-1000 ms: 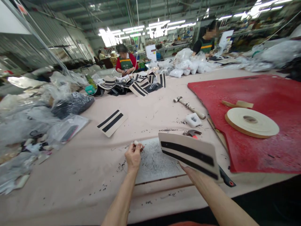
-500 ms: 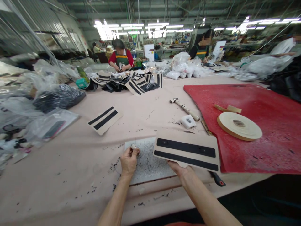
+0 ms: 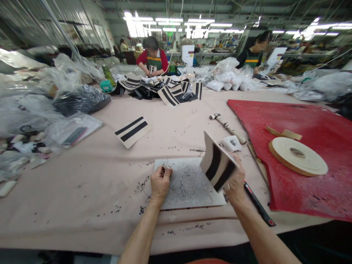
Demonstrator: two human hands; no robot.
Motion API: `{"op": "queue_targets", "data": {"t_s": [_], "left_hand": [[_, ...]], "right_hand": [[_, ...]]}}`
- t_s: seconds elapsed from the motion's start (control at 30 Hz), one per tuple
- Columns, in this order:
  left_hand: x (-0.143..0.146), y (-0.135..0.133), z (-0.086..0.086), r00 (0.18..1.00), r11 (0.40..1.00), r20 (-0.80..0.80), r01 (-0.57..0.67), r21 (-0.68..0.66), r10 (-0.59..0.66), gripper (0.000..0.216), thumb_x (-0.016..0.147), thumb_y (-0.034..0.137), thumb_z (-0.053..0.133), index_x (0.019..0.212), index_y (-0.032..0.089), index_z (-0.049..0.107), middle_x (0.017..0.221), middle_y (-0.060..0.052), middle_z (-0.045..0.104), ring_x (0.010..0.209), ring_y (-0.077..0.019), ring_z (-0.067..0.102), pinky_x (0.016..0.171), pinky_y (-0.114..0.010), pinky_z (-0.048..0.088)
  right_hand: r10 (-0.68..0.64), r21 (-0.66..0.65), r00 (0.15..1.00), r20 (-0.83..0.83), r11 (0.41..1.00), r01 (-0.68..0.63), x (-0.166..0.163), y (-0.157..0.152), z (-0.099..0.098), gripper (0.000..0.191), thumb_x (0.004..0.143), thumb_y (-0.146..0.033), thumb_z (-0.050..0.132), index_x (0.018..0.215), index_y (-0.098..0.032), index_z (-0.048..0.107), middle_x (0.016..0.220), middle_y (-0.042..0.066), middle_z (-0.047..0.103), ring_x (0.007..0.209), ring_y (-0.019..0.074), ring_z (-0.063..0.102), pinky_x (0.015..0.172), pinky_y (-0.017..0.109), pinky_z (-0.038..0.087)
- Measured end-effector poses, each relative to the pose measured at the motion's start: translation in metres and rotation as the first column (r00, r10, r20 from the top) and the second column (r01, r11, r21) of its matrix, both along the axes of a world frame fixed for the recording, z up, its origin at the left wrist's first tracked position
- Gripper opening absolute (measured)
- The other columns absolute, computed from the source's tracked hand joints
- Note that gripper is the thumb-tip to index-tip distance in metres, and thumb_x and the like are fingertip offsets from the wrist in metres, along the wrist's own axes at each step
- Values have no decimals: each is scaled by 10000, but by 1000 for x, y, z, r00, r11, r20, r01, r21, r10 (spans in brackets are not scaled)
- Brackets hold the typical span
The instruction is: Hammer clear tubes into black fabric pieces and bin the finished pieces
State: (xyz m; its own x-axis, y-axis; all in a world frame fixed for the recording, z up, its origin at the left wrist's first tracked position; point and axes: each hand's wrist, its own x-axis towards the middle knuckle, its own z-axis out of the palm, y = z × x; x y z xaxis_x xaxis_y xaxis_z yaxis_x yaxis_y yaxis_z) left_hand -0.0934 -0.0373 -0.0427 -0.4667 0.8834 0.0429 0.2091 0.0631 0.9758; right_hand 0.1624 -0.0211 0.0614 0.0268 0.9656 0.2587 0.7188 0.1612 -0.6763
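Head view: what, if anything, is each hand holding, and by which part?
Right hand: a striped panel, by its right edge. Left hand: a small pale piece; which part is held can't be told.

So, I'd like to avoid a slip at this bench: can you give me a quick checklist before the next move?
1. Striped panel held: ok, in the right hand.
2. Left hand free: not ok, its fingers pinch a small white object.
3. Pale board clean: not ok, black bits are scattered over it.
4. Black handle off the board: ok, it lies to the right.
5. Panel's far face: cannot tell, turned away.
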Motion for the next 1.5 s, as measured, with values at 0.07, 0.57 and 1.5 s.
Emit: {"op": "queue_targets", "data": {"t_s": [0.07,0.57,1.5], "left_hand": [[0,0,-1,1000,1000,-9,3,-3,-3,289,819,461,653,795,174,660,726,-20,700,682,-140,639,657,-222,467],[-3,1,-3,997,999,72,-18,-34,20,351,785,499,678,878,160,678,796,-45,732,760,-179,697,746,-275,545],[73,70,0,945,957,155,289,16,-288,327,848,431,655,1026,158,684,964,-88,777,926,-214,736,865,-324,555]], "right_hand": [[-139,11,990,1,990,139,-1,13,7,394,914,-370,412,1207,-176,591,841,77,659,755,240,597,768,382,455],[164,-331,980,110,936,-119,-38,-28,-45,553,929,-368,381,1429,-164,501,776,82,649,749,295,636,730,394,413],[194,-371,978,-81,904,-210,-32,-30,-68,515,926,-457,491,1287,-120,637,1170,116,696,1091,320,655,993,451,489]]}}
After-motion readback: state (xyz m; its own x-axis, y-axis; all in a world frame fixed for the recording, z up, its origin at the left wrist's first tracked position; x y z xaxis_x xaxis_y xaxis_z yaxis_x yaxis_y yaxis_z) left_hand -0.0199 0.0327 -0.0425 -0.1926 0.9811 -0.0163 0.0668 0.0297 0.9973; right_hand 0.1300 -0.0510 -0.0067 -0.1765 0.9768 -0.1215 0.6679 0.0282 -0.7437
